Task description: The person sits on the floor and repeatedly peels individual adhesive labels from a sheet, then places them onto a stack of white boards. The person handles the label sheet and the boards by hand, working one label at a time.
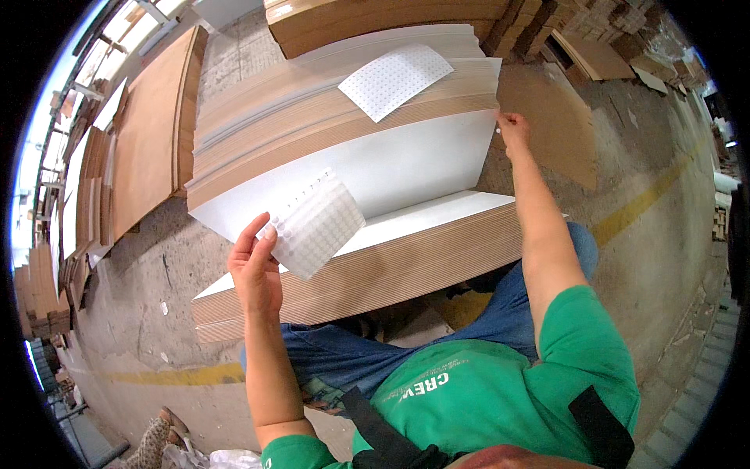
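Note:
My left hand [256, 270] pinches a translucent sheet of clear round stickers [316, 227] by its edge, thumb on top. The sheet hangs over the gap between two stacks of white-faced cardboard. My right arm reaches out to the upper right corner of the far stack [351, 168], whose front sheet leans back with its white face toward me. There my right hand [513, 133] has its fingers pinched together at the sheet's edge; a tiny white dot shows beside them. What lies between the fingertips is hidden. Another sticker sheet [396, 80], white with rows of dots, lies on top of the far stack.
Close to my knees lies the near stack [375, 270] of white-faced cardboard. Large brown boards [152, 141] lean at the left. A cardboard box [383, 23] stands behind the far stack, and a flat brown sheet [547, 117] lies on the floor at right. Someone's foot [173, 420] shows lower left.

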A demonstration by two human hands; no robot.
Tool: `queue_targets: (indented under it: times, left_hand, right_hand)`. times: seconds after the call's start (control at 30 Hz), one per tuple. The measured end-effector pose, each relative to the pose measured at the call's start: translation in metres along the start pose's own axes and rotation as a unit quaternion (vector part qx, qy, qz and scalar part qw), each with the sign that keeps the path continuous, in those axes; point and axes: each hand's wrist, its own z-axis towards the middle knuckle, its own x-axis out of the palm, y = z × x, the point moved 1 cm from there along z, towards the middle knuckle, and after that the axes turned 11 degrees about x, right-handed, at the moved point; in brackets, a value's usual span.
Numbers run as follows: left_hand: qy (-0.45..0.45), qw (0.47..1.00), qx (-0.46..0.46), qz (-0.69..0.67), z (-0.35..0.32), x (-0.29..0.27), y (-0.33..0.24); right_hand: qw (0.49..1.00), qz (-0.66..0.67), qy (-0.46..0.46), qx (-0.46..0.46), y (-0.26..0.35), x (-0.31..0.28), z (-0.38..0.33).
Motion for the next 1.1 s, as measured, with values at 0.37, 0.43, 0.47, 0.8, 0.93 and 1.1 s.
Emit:
queue_targets:
  times: [0.37,0.43,0.47,0.8,0.93,1.1]
  left_hand:
    - [0.01,1.0,-0.003,-0.001,0.001,0.0,0.001]
    - [0.004,1.0,0.001,0.0,0.001,-0.001,-0.001]
    - [0.007,1.0,0.001,-0.004,0.001,0.0,-0.001]
    - [-0.014,0.998,0.035,-0.04,0.0,-0.009,-0.006]
    - [-0.008,0.999,0.024,-0.025,0.001,-0.009,-0.001]
    - [-0.023,1.0,0.013,-0.011,0.003,-0.006,-0.001]
  right_hand:
    - [0.995,-0.024,0.071,0.072,0.008,-0.01,0.022]
    - [0.99,-0.03,0.104,0.088,0.016,-0.008,0.015]
    - [0.986,-0.021,0.127,0.105,0.017,-0.017,0.017]
    - [0.897,-0.272,0.313,0.15,0.042,-0.087,0.001]
    - [0.967,-0.067,0.242,-0.029,0.023,-0.028,-0.01]
    - [0.981,-0.08,0.084,-0.156,-0.006,0.038,-0.01]
